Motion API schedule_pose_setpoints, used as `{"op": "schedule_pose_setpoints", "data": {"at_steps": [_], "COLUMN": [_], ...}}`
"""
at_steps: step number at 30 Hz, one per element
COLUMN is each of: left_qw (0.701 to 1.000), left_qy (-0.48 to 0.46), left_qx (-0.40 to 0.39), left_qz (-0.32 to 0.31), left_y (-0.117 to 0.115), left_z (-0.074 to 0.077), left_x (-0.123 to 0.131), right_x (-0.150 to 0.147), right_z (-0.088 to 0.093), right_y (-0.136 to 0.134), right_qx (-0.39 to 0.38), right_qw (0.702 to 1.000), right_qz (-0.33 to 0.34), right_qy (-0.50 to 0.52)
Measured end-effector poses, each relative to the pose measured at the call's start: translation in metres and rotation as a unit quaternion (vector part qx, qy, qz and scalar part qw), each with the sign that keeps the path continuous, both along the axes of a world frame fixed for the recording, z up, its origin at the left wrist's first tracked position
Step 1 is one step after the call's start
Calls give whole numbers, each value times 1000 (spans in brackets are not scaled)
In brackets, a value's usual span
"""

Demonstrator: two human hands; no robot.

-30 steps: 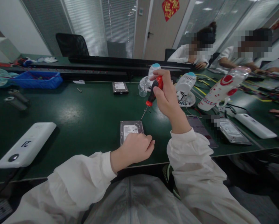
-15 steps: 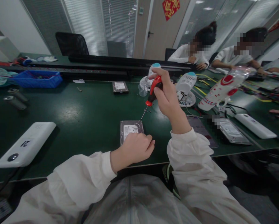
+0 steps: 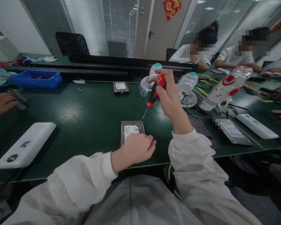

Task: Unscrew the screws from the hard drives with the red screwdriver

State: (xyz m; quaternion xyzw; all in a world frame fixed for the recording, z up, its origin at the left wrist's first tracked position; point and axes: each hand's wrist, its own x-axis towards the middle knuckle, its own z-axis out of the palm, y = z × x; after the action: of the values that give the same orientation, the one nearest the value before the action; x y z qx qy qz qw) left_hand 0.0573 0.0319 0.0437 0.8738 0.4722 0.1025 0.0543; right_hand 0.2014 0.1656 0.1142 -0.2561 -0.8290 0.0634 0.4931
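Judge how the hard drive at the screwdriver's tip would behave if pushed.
The hard drive would probably stay stiff, since its casing looks like metal. Lying flat and low, it seems unlikely to roll or tip. The green table has a smooth sheen, so an unheld drive might slide fairly easily.

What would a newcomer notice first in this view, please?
The red-and-black screwdriver probably comes first, slanting from the right hand to the far right corner of the grey rectangular hard drive under the left hand. Next come the white bottle with red markings, at right, and the red-and-gold diamond-shaped decoration on the pale door.
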Motion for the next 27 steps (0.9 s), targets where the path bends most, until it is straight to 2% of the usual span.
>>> {"op": "schedule_pose_setpoints", "data": {"at_steps": [6,10,12,18,24,27], "left_qw": [1000,1000,1000,1000,1000,1000], "left_qy": [2,2,2,3,2,3], "left_qx": [1,4,5,8,3,4], "left_qz": [2,0,-1,0,-1,-3], "left_y": [0,-1,-1,-1,0,-1], "left_z": [1,2,2,3,2,2], "left_x": [0,0,0,0,0,0], "right_x": [-3,-3,-2,-2,-1,-2], "right_z": [-1,0,0,1,1,3], "right_y": [1,-1,-1,1,-1,-4], "right_qx": [49,27,24,63,8,23], "right_qw": [997,1000,999,995,999,998], "right_qz": [-60,14,29,-71,-39,-55], "right_qy": [-19,-6,7,-14,-18,1]}}
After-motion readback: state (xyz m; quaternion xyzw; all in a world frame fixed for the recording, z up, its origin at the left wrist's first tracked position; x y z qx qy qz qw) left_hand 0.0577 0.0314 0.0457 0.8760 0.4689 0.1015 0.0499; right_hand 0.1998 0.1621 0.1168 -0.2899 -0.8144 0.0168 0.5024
